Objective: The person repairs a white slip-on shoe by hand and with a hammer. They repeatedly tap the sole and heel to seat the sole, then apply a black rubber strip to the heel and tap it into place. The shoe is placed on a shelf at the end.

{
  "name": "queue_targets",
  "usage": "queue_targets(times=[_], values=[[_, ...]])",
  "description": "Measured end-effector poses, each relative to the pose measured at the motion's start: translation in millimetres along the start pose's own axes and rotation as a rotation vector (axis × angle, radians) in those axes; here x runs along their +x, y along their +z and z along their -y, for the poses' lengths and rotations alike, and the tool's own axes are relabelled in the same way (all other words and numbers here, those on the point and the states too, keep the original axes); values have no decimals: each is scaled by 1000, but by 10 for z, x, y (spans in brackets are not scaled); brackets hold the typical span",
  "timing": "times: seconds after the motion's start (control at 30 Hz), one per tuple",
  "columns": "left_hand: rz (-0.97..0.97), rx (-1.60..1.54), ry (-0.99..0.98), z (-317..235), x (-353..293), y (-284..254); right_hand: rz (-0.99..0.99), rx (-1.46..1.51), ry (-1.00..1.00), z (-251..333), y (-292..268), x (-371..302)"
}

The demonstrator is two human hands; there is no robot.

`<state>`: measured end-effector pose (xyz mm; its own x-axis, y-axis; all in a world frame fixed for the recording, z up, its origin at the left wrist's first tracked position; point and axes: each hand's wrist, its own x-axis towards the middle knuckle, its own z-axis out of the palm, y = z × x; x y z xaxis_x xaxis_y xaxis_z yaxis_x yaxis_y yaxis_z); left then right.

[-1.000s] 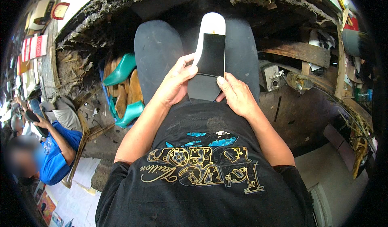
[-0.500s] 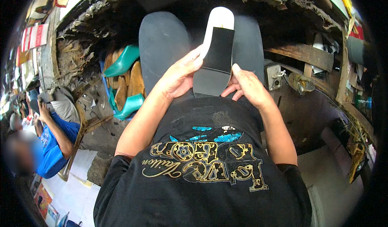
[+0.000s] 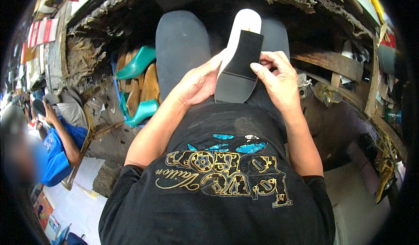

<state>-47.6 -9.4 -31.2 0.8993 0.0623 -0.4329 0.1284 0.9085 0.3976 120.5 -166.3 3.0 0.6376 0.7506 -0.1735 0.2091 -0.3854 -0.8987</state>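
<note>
1. White, flat, sole-shaped piece (image 3: pixel 250 19): held above the lap, between the dark, cloth-covered knees (image 3: pixel 181 44), rounded end pointing away from the body.
2. Black, flat, four-cornered sheet (image 3: pixel 242 53): over the white piece, creased across its nearer part, leaving the rounded end bare.
3. Left hand (image 3: pixel 201 82): pinching the white piece's left edge.
4. Right hand (image 3: pixel 279 79): fingers curled, thumb tip at the sheet's right edge; whether it pinches cannot be told.
5. Green, glossy, foot-shaped lasts (image 3: pixel 136 63): beside brown, wooden-looking lasts (image 3: pixel 149 83), left of the knees.
</note>
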Motion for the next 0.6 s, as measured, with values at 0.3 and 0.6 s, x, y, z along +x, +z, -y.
queue_targets(times=[0.3, 0.6], values=[[74, 279, 111, 20, -55, -16, 239, 121, 260, -80, -87, 141], [152, 259, 100, 157, -162, -74, 239, 289, 315, -255, -254, 78]])
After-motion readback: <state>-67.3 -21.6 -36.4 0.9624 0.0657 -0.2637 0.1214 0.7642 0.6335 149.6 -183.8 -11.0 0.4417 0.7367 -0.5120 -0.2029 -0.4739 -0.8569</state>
